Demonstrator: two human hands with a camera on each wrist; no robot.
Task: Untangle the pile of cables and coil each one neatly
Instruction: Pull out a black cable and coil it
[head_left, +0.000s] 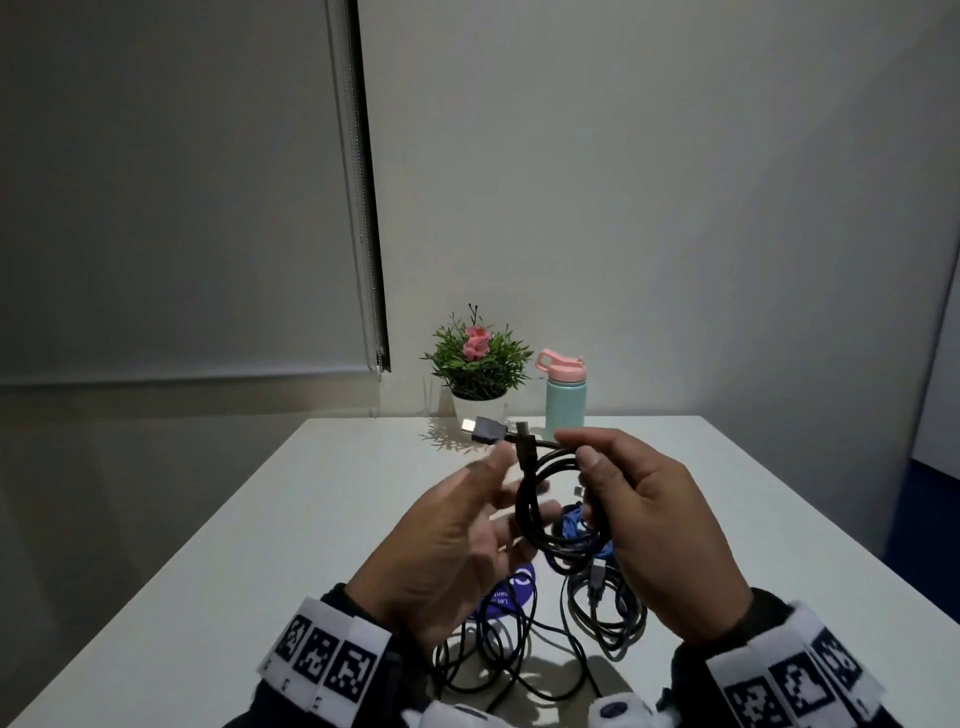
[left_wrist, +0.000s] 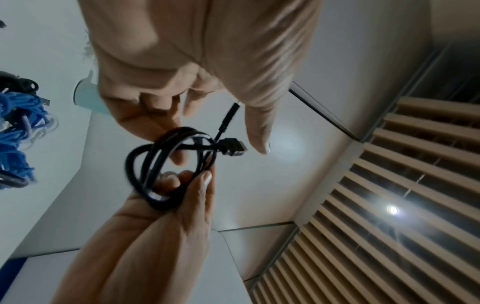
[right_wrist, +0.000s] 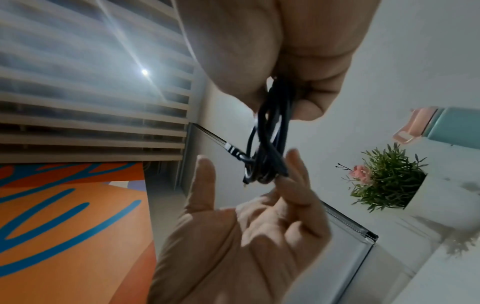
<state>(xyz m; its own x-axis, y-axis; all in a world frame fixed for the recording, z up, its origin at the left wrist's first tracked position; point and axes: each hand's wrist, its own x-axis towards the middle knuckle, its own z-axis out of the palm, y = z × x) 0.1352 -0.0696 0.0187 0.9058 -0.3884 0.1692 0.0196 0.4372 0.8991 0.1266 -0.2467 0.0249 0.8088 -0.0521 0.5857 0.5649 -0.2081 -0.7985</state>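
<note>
Black cable coil (head_left: 553, 506) hangs in the air above the table (head_left: 311, 519), held up between both hands at about chest height in the head view. Its loops stand roughly upright, so the oval's long axis runs top to bottom, with the flat of the coil facing the left hand. One plug end (head_left: 483, 430) sticks out from the top of the coil and points left and away, towards the potted plant (head_left: 477, 358); a second, thinner end crosses just beside it.

The right hand (head_left: 660, 535) grips the right side of the coil, fingers (right_wrist: 309, 107) and thumb curled round the bundled strands. The left hand (head_left: 452, 545) is beside the coil with its palm turned to it and its fingers (right_wrist: 296, 168) loosely spread; in the right wrist view two fingertips touch the strands, and the thumb stands apart.

Below the hands, more cables lie on the table: a loose black tangle (head_left: 519, 660) near the front edge, a darker bundle (head_left: 608, 618) to its right, and a blue cable (head_left: 574, 522) partly hidden behind the held coil. A purple sticker (head_left: 511, 590) shows under them. A teal bottle with a pink lid (head_left: 565, 400) stands beside the plant at the far edge.
</note>
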